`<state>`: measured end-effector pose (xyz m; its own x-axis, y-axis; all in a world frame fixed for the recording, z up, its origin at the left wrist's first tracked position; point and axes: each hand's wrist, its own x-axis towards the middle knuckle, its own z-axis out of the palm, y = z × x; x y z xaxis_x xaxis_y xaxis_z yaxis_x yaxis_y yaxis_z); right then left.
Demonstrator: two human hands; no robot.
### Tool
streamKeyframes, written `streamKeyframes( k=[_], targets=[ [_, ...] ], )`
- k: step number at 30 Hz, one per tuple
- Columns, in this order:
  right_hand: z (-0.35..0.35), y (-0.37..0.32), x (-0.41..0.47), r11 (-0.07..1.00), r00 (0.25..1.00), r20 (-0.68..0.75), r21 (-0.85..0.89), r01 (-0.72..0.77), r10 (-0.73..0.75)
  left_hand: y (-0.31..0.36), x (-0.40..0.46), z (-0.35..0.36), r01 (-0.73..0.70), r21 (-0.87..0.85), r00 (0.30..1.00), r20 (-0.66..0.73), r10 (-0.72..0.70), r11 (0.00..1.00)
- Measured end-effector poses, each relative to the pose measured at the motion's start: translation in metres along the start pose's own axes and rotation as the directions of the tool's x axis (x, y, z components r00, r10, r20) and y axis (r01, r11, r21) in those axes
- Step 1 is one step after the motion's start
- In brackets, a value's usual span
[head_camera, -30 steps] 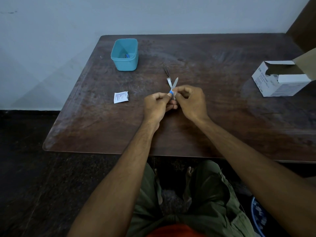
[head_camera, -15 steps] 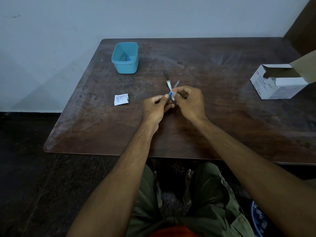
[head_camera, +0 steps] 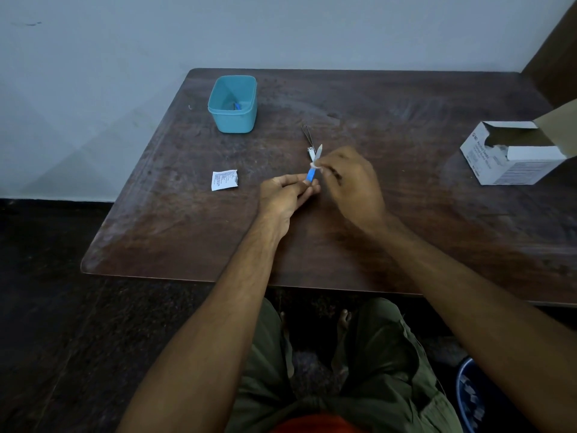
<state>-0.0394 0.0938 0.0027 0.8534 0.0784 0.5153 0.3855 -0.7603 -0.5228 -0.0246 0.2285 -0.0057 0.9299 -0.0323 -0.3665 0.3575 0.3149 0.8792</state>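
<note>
Evidently the left hand (head_camera: 285, 195) pinched the blue piece (head_camera: 311, 175) by its lower end, steadying it over the table (head_camera: 406, 239). The right hand (head_camera: 354, 182) pinched its pale top (head_camera: 318, 151), probably to pull it off. Behind lay tweezers (head_camera: 307, 134), and the tub (head_camera: 232, 120) waited far left.

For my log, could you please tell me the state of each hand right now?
Left hand: closed, pinching the blue end of the small blue-and-white piece.
Right hand: closed, pinching the same piece at its white part.
</note>
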Motion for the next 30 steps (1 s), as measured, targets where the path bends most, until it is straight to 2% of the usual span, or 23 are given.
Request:
streamKeyframes(
  k=[2,4,7,10,11,12,14,20,21,23,24,30],
  targets=[
    [0.005,-0.004,-0.002,0.982,0.982,0.152,-0.137,0.129,-0.107,0.0,-0.001,0.0,-0.02,0.015,1.0,-0.003,0.02,1.0],
    [0.011,-0.004,-0.005,0.938,0.958,0.233,-0.262,0.229,-0.168,0.001,-0.003,0.0,-0.037,0.034,0.999,0.01,0.037,0.999],
    [0.01,0.002,0.004,0.937,0.953,0.276,-0.284,0.202,-0.122,0.001,-0.003,-0.002,-0.026,0.027,0.999,0.026,0.025,0.999],
    [0.008,0.009,0.014,0.927,0.967,0.243,-0.34,0.158,-0.075,0.0,-0.002,-0.002,-0.024,0.013,0.999,0.049,0.023,1.0],
    [0.007,0.007,0.013,0.942,0.973,0.223,-0.31,0.131,-0.062,-0.001,-0.002,-0.002,-0.028,0.004,0.999,0.045,0.028,1.0],
    [0.007,0.005,0.009,0.942,0.969,0.237,-0.303,0.147,-0.075,-0.001,-0.002,-0.002,-0.035,-0.001,0.999,0.035,0.035,0.999],
    [0.01,0.002,-0.001,0.895,0.923,0.339,-0.332,0.296,-0.18,-0.002,-0.001,-0.002,-0.053,0.004,0.998,0.023,0.053,0.999],
    [0.011,0.013,0.012,0.907,0.966,0.242,-0.383,0.179,-0.088,-0.003,-0.001,-0.001,-0.067,0.017,0.996,0.054,0.066,0.998],
    [0.01,0.011,0.011,0.917,0.971,0.227,-0.369,0.154,-0.072,-0.004,-0.001,-0.001,-0.073,0.009,0.996,0.049,0.073,0.997],
    [0.012,0.008,0.004,0.945,0.954,0.275,-0.263,0.196,-0.121,-0.005,0.0,-0.001,-0.089,0.005,0.996,0.024,0.089,0.996],
    [0.012,0.009,0.001,0.918,0.933,0.316,-0.293,0.266,-0.17,-0.005,0.001,-0.001,-0.095,0.011,0.995,0.016,0.095,0.995],
    [0.009,0.016,0.022,0.913,0.98,0.192,-0.386,0.13,-0.059,-0.006,0.0,0.0,-0.085,-0.009,0.996,0.019,0.085,0.996]
  ],
)
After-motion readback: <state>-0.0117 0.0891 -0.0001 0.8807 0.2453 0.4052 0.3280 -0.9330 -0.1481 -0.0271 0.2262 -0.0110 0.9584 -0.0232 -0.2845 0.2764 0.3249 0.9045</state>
